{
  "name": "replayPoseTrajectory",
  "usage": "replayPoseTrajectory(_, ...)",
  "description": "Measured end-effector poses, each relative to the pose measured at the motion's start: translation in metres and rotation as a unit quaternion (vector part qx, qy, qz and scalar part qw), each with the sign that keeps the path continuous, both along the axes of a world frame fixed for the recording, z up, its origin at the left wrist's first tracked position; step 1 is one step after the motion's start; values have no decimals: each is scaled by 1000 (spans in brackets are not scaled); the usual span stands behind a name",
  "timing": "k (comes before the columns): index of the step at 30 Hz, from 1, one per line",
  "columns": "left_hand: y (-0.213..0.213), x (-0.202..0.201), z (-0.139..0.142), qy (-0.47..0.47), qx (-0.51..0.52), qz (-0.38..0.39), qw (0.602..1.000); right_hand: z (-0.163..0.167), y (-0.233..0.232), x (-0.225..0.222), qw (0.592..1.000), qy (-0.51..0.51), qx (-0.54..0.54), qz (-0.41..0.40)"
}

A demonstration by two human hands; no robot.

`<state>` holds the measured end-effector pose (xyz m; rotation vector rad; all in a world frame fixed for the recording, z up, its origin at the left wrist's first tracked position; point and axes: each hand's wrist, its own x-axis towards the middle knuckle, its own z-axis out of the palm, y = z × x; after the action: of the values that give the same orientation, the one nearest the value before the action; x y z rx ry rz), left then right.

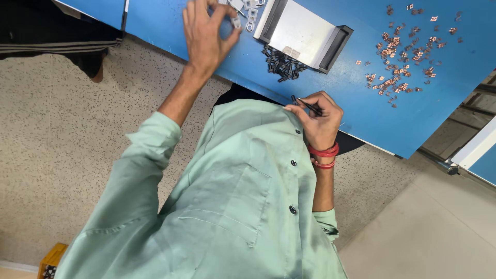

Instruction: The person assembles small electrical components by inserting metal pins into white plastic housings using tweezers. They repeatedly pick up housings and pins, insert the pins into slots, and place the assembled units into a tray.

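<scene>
Small grey metal piece (236,21), upper middle of the frame, pinched between thumb and fingertips of my left hand (206,33). Grip narrow, closed on that piece. Just right of it, more grey metal pieces (250,11) lie on the blue worktop (361,103), running up to the top edge of the frame.

My right hand (320,119), centre of the frame at the worktop's near edge, holds a thin black tool (305,103); fingers curled around it, tip pointing up-left. Red bands (324,155) on that wrist.

Above the right hand, a pile of small black parts (281,64) sits on the worktop, touching the lower side of a flat grey block with black end pieces (302,33). Well apart, upper right of the frame, a loose scatter of small copper-coloured parts (400,57).

Lower half of the frame: my pale green shirt (232,206), buttons down the front. Speckled floor (62,144) on the left; yellow crate corner (50,261) at lower left.
</scene>
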<state>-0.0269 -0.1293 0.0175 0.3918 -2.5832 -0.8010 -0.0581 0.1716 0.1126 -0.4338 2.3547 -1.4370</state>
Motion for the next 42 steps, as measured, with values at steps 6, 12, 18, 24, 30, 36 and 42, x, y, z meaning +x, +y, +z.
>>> replayPoseTrajectory(6, 51, 4, 42, -71, 326, -160, 929, 6, -3, -3, 999, -4, -45, 8)
replayPoseTrajectory(12, 95, 4, 71, 52, 201, -349, 914, -18, -6, -9, 990, -58, -121, -51)
replayPoseTrajectory(18, 105, -3, 74, -38, 338, -304, 890, -12, 1, -1, 978, -53, -187, -81)
replayPoseTrajectory(24, 108, -9, 65, -95, 359, -263, 890, 15, 10, 10, 980, 174, 76, -58)
replayPoseTrajectory(30, 108, -11, 59, -95, 338, -272, 896, 42, 14, 32, 963, 264, 4, -46)
replayPoseTrajectory(36, 108, -12, 58, -99, 351, -277, 889, 31, -1, 15, 970, 242, -7, -19)
replayPoseTrajectory(42, 93, -21, 47, -21, 265, -344, 901, 30, 6, 10, 947, 319, 39, 16)
